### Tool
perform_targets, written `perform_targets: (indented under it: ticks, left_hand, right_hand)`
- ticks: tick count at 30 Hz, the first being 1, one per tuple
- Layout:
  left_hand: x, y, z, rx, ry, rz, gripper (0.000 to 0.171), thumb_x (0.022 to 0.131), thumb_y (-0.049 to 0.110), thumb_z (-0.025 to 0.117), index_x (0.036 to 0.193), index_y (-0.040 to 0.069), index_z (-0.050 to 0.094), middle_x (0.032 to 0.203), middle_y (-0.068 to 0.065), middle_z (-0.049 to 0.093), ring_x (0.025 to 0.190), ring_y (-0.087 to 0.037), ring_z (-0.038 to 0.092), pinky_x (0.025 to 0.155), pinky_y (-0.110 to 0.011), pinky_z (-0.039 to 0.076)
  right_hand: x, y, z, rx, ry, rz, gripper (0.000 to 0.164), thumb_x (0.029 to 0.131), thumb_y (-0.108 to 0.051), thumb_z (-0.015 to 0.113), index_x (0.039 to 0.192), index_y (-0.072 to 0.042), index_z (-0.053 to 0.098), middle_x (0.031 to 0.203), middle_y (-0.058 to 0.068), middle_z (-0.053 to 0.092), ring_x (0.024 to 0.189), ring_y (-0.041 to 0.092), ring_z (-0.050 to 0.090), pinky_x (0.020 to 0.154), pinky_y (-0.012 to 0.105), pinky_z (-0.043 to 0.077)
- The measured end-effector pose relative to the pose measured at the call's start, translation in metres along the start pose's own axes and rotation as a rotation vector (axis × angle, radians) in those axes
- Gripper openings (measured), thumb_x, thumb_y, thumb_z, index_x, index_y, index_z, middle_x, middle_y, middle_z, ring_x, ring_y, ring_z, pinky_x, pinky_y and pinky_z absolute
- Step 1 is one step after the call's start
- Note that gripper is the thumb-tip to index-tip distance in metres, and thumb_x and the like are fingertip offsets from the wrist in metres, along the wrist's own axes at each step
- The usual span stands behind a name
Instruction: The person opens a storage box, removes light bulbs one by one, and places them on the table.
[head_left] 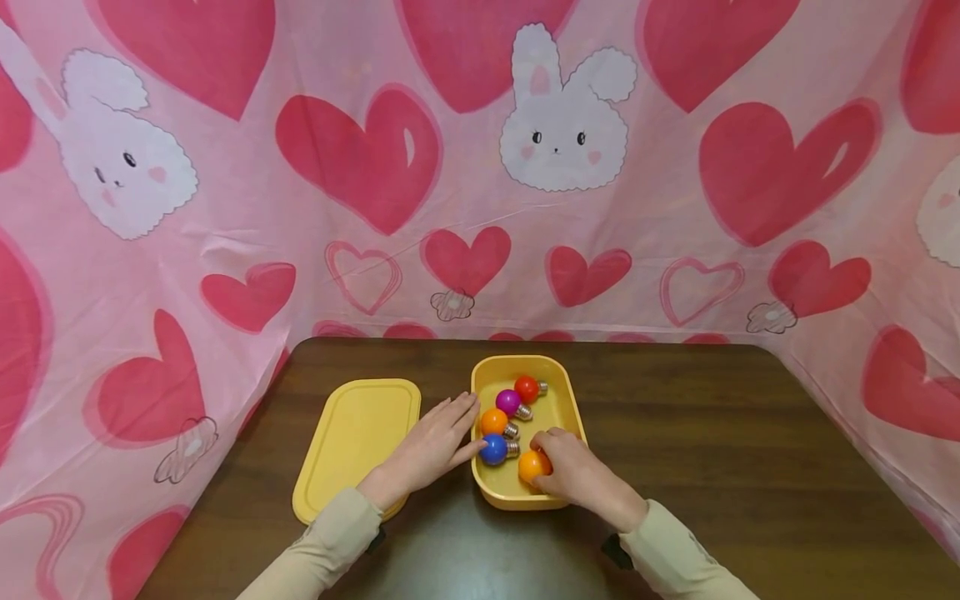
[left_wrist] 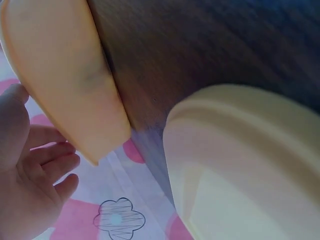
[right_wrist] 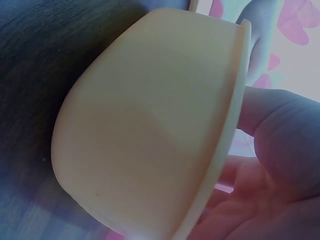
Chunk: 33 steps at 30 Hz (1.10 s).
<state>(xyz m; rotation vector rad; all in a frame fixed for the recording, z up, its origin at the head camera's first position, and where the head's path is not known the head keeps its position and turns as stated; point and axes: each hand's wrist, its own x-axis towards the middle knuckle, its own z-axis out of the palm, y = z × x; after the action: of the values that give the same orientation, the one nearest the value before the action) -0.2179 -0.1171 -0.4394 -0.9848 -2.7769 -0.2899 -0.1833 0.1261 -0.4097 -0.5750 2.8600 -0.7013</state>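
Observation:
A yellow plastic box [head_left: 555, 412] stands on the table with small coloured light bulbs lying in it. Down its left side run a red bulb [head_left: 527, 389], a purple bulb [head_left: 507, 403], an orange bulb [head_left: 493, 423] and a blue bulb [head_left: 493, 450]. Reaching over the right rim, my right hand [head_left: 585, 475] holds a yellow-orange bulb [head_left: 533, 467] near the front end; its base is hidden by the fingers. My left hand [head_left: 427, 442] rests at the left rim, fingers extended, thumb near the blue bulb. In the right wrist view, the box wall [right_wrist: 145, 115] hides the held bulb.
A yellow lid [head_left: 352, 442] lies flat on the table left of the box, partly beneath the left forearm. The dark wooden table [head_left: 697, 442] extends to the right. A pink cloth [head_left: 465, 183] with hearts and rabbits hangs behind and along the sides.

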Motion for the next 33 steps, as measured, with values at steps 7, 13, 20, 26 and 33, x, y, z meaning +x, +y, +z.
perform_targets:
  ticks: [7,13,20,26,33]
  left_hand:
    - [0.0,0.0,0.001,0.005,0.019,0.013,0.066,0.098,0.047,0.056,0.144,0.0,0.049,0.152,-0.017,0.048,0.143,-0.031,0.044,0.117,-0.048,0.038]
    - [-0.001,-0.001,0.001,0.013,0.025,0.02,0.067,0.097,0.048,0.056,0.144,0.0,0.049,0.151,-0.017,0.048,0.144,-0.031,0.044,0.117,-0.047,0.039]
    - [0.0,-0.001,0.002,-0.003,0.031,0.022,0.068,0.097,0.047,0.057,0.145,0.0,0.048,0.151,-0.018,0.049,0.143,-0.031,0.044,0.117,-0.047,0.04]
    - [-0.001,-0.001,0.003,-0.025,0.013,0.006,0.07,0.098,0.049,0.055,0.147,0.001,0.045,0.153,-0.017,0.047,0.145,-0.03,0.043,0.117,-0.047,0.039]
    - [-0.001,0.0,0.003,-0.033,0.024,0.003,0.07,0.097,0.049,0.056,0.147,0.001,0.045,0.153,-0.017,0.047,0.144,-0.03,0.044,0.117,-0.046,0.039]
  right_hand:
    - [-0.002,0.001,-0.006,0.014,0.036,0.015,0.035,0.077,-0.016,0.081,0.107,-0.004,0.066,0.091,0.003,0.061,0.079,0.014,0.051,0.076,0.031,0.053]
    - [-0.002,0.003,-0.02,0.034,0.108,0.035,0.035,0.077,-0.014,0.082,0.107,-0.004,0.067,0.097,0.006,0.066,0.083,0.016,0.056,0.083,0.036,0.058]
    - [-0.002,0.009,-0.035,0.088,0.133,0.079,0.035,0.081,-0.015,0.081,0.109,-0.004,0.065,0.096,0.006,0.062,0.079,0.016,0.057,0.069,0.026,0.06]
    - [-0.003,0.012,-0.045,0.09,0.148,0.076,0.037,0.081,-0.016,0.08,0.112,-0.003,0.065,0.097,0.008,0.063,0.084,0.021,0.061,0.071,0.03,0.062]
    - [-0.002,0.022,-0.059,0.075,0.203,0.05,0.039,0.081,-0.015,0.08,0.113,0.0,0.064,0.097,0.011,0.064,0.083,0.022,0.061,0.074,0.033,0.062]
